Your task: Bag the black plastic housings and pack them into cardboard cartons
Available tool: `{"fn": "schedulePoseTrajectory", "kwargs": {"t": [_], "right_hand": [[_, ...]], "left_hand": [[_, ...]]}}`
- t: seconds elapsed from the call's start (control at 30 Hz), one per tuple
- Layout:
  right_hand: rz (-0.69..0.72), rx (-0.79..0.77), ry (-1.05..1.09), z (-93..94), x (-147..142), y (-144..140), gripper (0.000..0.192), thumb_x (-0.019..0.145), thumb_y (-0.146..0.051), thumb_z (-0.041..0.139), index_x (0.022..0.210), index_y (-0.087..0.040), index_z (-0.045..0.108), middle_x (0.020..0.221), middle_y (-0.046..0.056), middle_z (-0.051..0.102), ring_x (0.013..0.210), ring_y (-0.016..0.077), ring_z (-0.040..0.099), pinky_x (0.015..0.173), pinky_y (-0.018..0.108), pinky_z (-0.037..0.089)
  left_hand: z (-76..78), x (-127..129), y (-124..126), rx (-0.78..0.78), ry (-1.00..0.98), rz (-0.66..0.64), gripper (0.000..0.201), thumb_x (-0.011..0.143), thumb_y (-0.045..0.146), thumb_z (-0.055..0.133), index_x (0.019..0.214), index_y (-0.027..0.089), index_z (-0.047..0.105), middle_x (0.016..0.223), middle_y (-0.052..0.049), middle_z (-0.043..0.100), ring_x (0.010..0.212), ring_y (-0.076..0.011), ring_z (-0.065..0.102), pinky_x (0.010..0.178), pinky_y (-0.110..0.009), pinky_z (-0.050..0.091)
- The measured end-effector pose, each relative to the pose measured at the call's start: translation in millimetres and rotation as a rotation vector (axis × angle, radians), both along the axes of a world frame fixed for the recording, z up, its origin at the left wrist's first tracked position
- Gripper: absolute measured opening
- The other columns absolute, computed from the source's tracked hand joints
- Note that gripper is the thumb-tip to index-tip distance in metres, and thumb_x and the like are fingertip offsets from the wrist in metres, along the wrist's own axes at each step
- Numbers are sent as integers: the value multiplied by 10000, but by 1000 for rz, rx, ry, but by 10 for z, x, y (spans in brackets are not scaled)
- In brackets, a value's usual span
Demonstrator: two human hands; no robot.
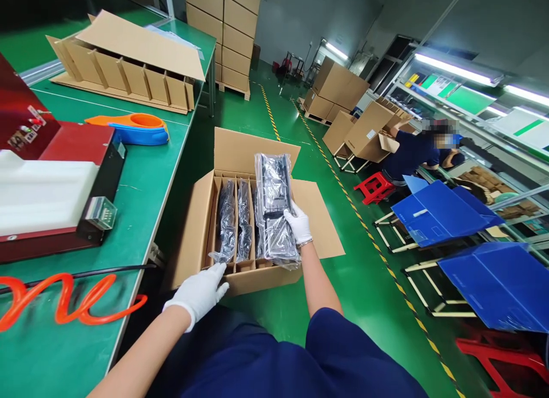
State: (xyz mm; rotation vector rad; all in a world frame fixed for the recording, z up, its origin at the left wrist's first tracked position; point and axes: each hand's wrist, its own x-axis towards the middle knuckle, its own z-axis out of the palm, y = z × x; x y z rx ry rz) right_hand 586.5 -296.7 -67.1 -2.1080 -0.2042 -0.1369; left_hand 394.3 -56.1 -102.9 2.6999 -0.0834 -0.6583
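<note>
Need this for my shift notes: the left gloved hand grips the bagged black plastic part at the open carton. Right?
Wrong hand: the head view shows the right gloved hand gripping the bagged black plastic part at the open carton.

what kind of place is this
Probably a factory packing area: stacked cardboard boxes on a pallet, yellow-and-black floor tape, and an open carton holding bagged black parts.
</note>
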Motion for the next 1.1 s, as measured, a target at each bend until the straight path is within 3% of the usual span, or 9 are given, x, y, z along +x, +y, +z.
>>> {"fn": "schedulePoseTrajectory", "kwargs": {"t": [0.07,0.2,0.43,0.6,0.8,0.97,1.1], "right_hand": [[-46,-210,22,-51,90,-15,569,889,-253,524,1454,-183,528,1369,42,654,1239,181,626,1113,335,471],[-71,-459,111,-136,194,-36,589,847,-108,525,1429,-193,567,1201,96,732,1154,252,668,1055,385,494],[-50,-796,171,-74,283,-57,608,906,-78,482,1499,-213,471,1233,172,671,1155,301,651,995,408,488],[-10,-861,158,-148,297,188,377,980,-307,583,1337,-186,571,1264,124,631,1116,250,640,961,455,536],[63,-825,85,-429,190,415,376,967,-374,612,1285,-175,587,1308,102,600,1130,243,622,953,469,548],[44,-855,108,-462,325,153,386,986,-407,570,1306,-193,596,1336,108,608,1218,235,592,1067,469,475],[-5,-934,208,-416,428,-114,350,986,-383,579,1260,-169,619,1260,104,651,1160,242,630,1036,500,493]], "left_hand": [[16,0,1,4,2,0,606,950,311,378,1516,93,396,1512,-201,499,1326,-321,557,1104,-444,437],[65,0,-8,-4,-7,-3,595,945,301,395,1503,95,423,1520,-194,491,1339,-311,547,1116,-437,429],[93,-7,-15,-5,3,3,591,946,296,395,1501,92,422,1511,-194,503,1327,-328,554,1108,-466,433],[79,-4,-6,-16,-5,-12,584,941,289,400,1489,93,440,1516,-197,495,1321,-327,560,1108,-464,434],[89,-13,-3,-7,6,-10,601,947,301,386,1513,102,412,1529,-183,485,1332,-313,553,1120,-446,425],[79,11,-2,-33,-4,-11,602,939,296,395,1505,91,423,1522,-196,488,1334,-330,548,1123,-475,418],[59,22,8,-45,0,-12,600,936,294,394,1499,88,426,1526,-204,479,1335,-332,547,1119,-475,421]]}}
